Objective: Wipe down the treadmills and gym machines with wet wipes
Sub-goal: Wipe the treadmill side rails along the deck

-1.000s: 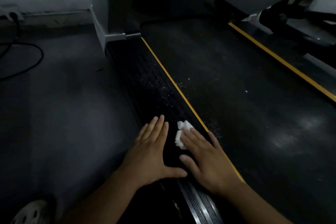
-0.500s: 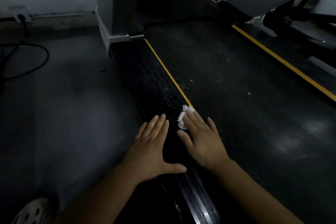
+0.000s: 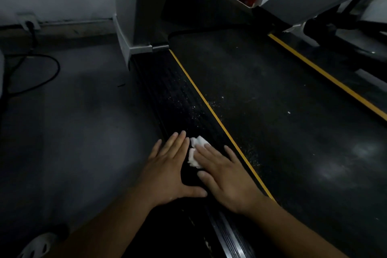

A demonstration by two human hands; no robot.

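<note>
A wide black treadmill belt (image 3: 282, 121) fills the right side, edged by a thin yellow stripe (image 3: 211, 109). Left of the stripe runs the treadmill's black ribbed side rail (image 3: 167, 90), with grey floor (image 3: 73, 132) beyond it. The left hand (image 3: 169, 169) lies flat on the rail, fingers straight and slightly spread, holding nothing. The right hand (image 3: 226, 176) presses a small crumpled white wet wipe (image 3: 199, 142) against the rail with straight fingers. The wipe sticks out past the fingertips, bunched in folds; the light is too dim to tell if it is soiled. Fine white specks (image 3: 192, 109) dot the rail ahead.
</note>
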